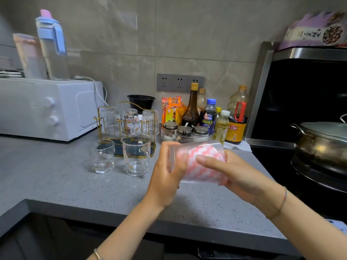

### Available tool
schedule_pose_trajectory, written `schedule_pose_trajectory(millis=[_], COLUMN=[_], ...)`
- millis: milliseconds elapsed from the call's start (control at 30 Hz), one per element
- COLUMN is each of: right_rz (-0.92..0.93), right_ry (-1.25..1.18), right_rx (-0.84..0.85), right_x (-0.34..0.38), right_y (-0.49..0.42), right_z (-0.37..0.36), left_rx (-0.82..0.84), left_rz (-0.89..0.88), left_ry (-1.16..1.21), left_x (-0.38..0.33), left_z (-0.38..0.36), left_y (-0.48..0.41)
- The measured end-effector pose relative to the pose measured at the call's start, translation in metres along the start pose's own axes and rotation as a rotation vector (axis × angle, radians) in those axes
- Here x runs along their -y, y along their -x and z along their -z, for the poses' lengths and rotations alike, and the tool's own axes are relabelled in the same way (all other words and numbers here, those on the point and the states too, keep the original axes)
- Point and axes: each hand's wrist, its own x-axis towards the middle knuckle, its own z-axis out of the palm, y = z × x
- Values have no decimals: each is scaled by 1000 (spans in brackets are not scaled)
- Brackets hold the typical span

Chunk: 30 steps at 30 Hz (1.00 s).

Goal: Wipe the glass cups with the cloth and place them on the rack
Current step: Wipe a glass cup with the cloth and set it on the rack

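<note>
Grey marbled wall tiles (187,34) rise behind a speckled grey stone bench (56,175), a dark triple socket plate (180,82) set low in them. A white microwave (47,107) stands at the bench's back left corner. Beyond the right edge lies a black hob (276,164) beside a steel panel (262,87); dark cabinet fronts (47,241) run under the front edge

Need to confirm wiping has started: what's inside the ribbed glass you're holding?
A pink-and-white cloth fills most of the ribbed glass, seen through its wall. The left hand and right hand cover parts of it, so any fingers inside are hidden.
</note>
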Motion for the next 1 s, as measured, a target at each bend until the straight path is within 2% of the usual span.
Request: schedule_pose_trajectory(millis=[100, 233, 400, 533, 633, 700, 800, 867, 1000], right_rz=[-9, -1, 25, 23, 28, 37, -12, -35, -6], right_ry=[-104, -46, 44, 124, 129, 120, 105, 85, -50], right_rx=[39, 22, -47, -86, -155, -180, -121, -26, 97], right_x=[-1, -4, -9, -8, -9, -8, -6, -4, -4], right_y=[2, 0, -4, -3, -3, -4, -3, -2, 2], right_z=[-1, -1, 2, -1, -6, -7, -5, -2, 4], left_rx=[64, 102, 162, 172, 170, 150, 79, 33, 82], left_rz=[-83, -43, 211, 486, 561, 549, 494, 394, 193], left_ry=[-51, -16, -12, 196, 296, 306, 259, 185, 114], left_x=[-3, -1, -2, -9, -13, -9, -3, -1, -2], left_z=[2, 2, 0, 0, 2, 2, 1, 1, 2], left_y=[1, 1, 1, -4, -6, -6, -6, -5, -2])
